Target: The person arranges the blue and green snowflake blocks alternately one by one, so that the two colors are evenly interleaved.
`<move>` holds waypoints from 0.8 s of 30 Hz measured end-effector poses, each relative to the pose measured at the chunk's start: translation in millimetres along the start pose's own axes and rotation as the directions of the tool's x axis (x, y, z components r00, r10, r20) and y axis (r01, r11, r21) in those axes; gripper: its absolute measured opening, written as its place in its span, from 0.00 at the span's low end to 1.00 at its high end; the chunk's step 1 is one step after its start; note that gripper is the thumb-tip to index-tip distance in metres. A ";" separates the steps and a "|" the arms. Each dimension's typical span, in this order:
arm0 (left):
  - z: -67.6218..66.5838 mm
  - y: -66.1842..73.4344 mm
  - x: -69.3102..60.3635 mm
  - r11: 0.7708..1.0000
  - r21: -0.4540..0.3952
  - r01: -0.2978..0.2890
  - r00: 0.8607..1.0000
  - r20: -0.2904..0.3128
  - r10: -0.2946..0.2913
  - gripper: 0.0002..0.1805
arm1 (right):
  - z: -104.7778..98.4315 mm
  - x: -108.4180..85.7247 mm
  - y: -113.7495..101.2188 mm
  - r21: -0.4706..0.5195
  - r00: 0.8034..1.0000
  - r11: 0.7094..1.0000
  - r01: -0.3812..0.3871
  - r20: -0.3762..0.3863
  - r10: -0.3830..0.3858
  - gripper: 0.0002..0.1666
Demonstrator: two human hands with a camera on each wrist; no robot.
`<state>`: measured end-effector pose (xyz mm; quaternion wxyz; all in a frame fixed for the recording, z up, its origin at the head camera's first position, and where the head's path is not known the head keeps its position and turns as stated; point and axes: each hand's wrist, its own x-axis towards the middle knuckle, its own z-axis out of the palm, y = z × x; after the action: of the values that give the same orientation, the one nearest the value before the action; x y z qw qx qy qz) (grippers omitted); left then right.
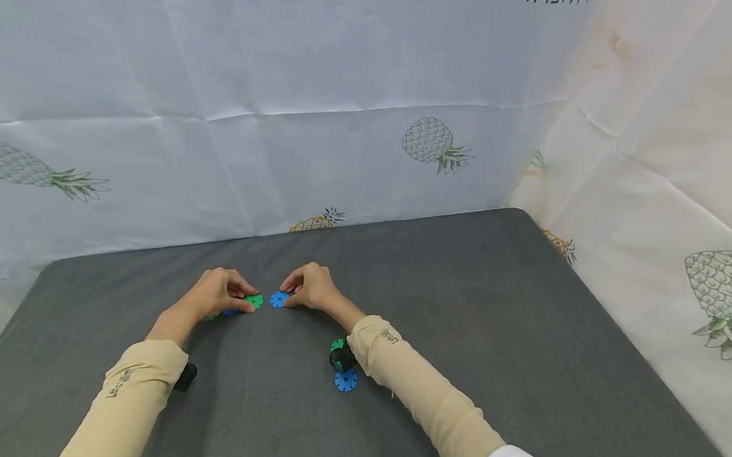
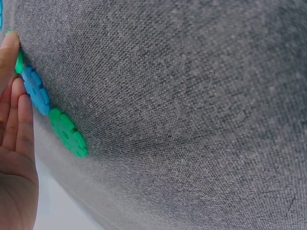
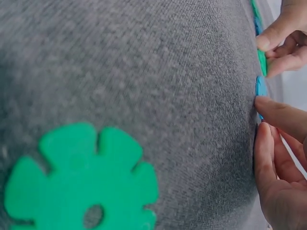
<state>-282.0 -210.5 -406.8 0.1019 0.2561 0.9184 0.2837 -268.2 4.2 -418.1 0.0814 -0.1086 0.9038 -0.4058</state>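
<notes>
On a grey table [image 1: 469, 357], two hands are facing each other towards the far side, left of centre. The left hand [image 1: 220, 290] is pinching a green disc [image 1: 255, 301] between thumb and fingers; the right hand [image 1: 312, 285] is pinching a blue disc [image 1: 276, 301] the same way. The blue disc is lying just right of the green disc, rim towards rim, with a small gap showing between them. The green disc is forming the right end of a short row: a blue middle disc [image 2: 36, 90] is sitting next to it on the left, and a green end disc [image 2: 73, 139] is lying beyond that. The row's long axis is running left to right, its left end slanting slightly nearer, and the blue disc is roughly lining up with it. Fingers are partly covering the row, so whether its discs are slotted together is hard to tell. Nearer the viewer, a spare green disc [image 3: 72, 177] and a spare blue disc [image 1: 346, 381] are resting left of the right sleeve [image 1: 419, 391].
</notes>
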 end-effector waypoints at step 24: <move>-0.7 -0.2 -0.3 1.000 0.020 0.001 1.000 0.006 -0.001 0.12 | 8.2 -0.6 -3.3 -0.018 0.997 0.998 0.059 -0.050 -0.060 0.07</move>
<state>-282.0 -211.1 -406.4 0.1022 0.2576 0.9210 0.2738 -265.3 -3.6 -421.0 0.0455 -0.1258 0.9052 -0.4033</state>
